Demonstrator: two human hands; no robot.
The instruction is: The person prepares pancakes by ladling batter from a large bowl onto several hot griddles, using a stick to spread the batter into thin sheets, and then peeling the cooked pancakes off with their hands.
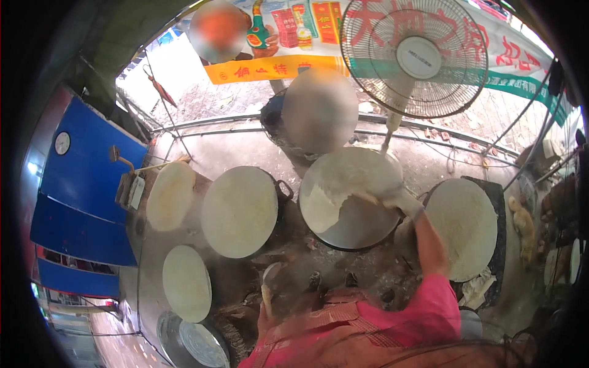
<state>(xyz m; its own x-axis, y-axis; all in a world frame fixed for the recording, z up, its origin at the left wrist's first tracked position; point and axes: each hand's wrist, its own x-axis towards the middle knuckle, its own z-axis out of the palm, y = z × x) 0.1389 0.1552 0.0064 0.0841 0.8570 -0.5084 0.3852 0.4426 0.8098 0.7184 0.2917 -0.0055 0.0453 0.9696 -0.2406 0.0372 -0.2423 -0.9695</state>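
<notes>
My right hand (402, 202), blurred and in what looks like a pale glove, reaches over a large round griddle (363, 230). A thin brownish edge runs left from the fingers; whether I grip a tool or a dough edge is unclear. A pale sheet of batter or dough (322, 211) covers the griddle's left and far parts. Dark metal shows bare at the near right. Low in the view, my left hand (263, 319) is partly hidden by my sleeve. It holds a wooden-handled ladle-like tool (267, 294) upright, its rounded end (271, 273) pointing away from me.
Round pale-covered pans stand at left (239, 211), lower left (187, 283) and right (462, 230). A pale oval sheet (170, 195) lies farther left. A metal basin (168, 340) sits lower left. Beyond the griddle are a fan (418, 57) and a person (271, 112).
</notes>
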